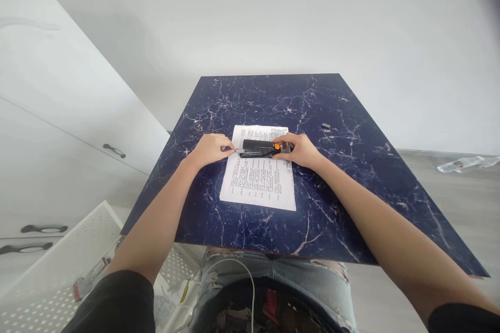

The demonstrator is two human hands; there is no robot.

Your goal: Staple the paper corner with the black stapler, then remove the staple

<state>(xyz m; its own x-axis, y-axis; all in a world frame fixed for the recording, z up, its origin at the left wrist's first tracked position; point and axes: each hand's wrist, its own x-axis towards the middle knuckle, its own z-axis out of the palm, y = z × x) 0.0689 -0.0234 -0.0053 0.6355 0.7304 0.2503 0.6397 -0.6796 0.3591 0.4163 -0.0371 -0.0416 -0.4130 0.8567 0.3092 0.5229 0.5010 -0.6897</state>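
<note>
A black stapler (258, 145) with an orange part lies sideways over a sheet of printed paper (258, 184). My right hand (300, 149) grips its rear end, thumb and fingers on either side. At the opposite end, a small silver metal piece (239, 151) juts out to the left. The fingertips of my left hand (212, 148) pinch at that piece; its exact form is too small to tell. Under the stapler, the print on the paper is partly covered.
The dark blue marbled table (269, 99) stands against a white wall. A small dark block (325, 126) lies right of the paper. White drawers (78, 140) and a perforated white rack (47, 291) flank the left side. A clear plastic item (464, 164) lies on the floor at right.
</note>
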